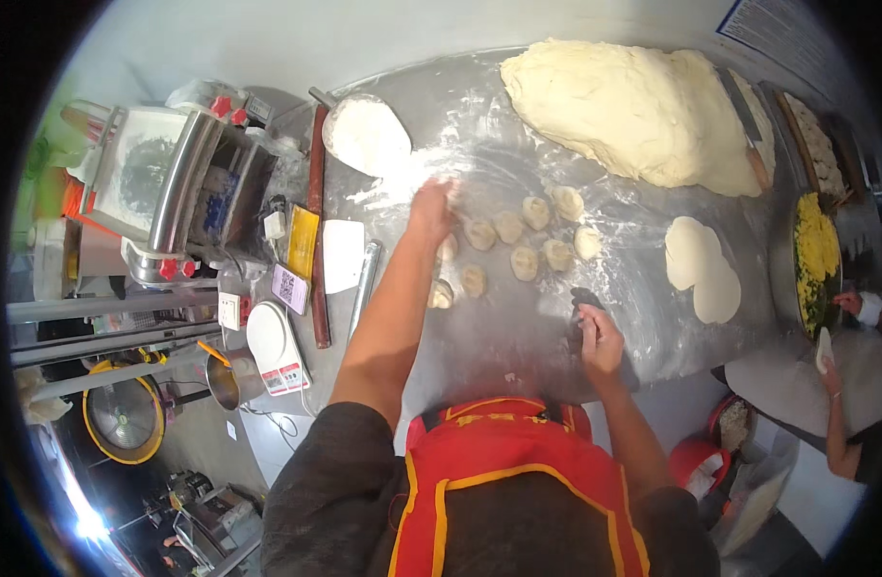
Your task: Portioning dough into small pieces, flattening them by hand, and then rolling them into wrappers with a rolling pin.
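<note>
My left hand (434, 210) reaches over a floured part of the steel table, blurred and with its fingers hard to make out. Just beyond it lies a metal scoop heaped with white flour (369, 133). Several small dough pieces (524, 263) are scattered to its right, and one dough piece (447, 249) sits close under the wrist. My right hand (601, 337) hovers near the table's front side, fingers loosely bent and nothing seen in them; a dark shadow falls beside it. Two flattened dough rounds (703, 270) overlap farther right.
A large dough mass (628, 112) fills the back right, a knife (744, 122) on it. On the left are a wooden rolling pin (318, 231), metal rod (366, 285), kitchen scale (275, 342) and dough-rolling machine (174, 180). Another person's hands (833, 375) work by a filling bowl (816, 252).
</note>
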### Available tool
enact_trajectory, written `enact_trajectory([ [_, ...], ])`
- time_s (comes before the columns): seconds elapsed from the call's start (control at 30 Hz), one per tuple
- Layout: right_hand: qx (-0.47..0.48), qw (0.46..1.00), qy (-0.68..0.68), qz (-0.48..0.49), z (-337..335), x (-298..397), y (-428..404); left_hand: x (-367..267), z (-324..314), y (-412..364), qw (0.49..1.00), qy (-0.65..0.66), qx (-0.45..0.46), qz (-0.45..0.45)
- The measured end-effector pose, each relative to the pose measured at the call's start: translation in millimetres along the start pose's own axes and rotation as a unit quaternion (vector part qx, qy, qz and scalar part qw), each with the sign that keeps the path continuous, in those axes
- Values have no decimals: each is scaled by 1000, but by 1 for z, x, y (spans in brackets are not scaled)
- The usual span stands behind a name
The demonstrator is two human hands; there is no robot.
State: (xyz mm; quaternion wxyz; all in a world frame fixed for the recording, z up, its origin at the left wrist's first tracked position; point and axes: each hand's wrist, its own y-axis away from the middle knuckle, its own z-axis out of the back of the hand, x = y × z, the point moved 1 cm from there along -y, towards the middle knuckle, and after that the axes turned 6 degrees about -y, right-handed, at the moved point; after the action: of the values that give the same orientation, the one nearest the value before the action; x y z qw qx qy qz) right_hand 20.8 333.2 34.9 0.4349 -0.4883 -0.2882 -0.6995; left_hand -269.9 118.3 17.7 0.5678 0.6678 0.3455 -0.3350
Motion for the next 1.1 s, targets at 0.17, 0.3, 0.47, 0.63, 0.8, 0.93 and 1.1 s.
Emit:
enact_trajectory([
  [0.17,-9,1000,-20,4,7,2,14,15,49,18,949,-306,-41,-63],
  [0.3,-7,1000,-17,-5,13,-5,30,-7,30,56,970,-211,-93,-78],
  [0.47,-2,1000,-23,3,11,-4,39,11,-42,52,984,-168,63,-12],
  [0.63,-7,999,-26,-23,17,7,51,36,-118,36,981,-125,145,-18],
  [0.8,-41,999,-8,9,32,-3,69,16,-119,34,981,-152,113,-40],
  [0.93,-60,998,-22,-19,42,-18,78,21,-95,63,933,-260,247,-4],
  [1.1,-33,999,-18,-28,46,-11,72,14,-79,76,929,-249,271,20],
])
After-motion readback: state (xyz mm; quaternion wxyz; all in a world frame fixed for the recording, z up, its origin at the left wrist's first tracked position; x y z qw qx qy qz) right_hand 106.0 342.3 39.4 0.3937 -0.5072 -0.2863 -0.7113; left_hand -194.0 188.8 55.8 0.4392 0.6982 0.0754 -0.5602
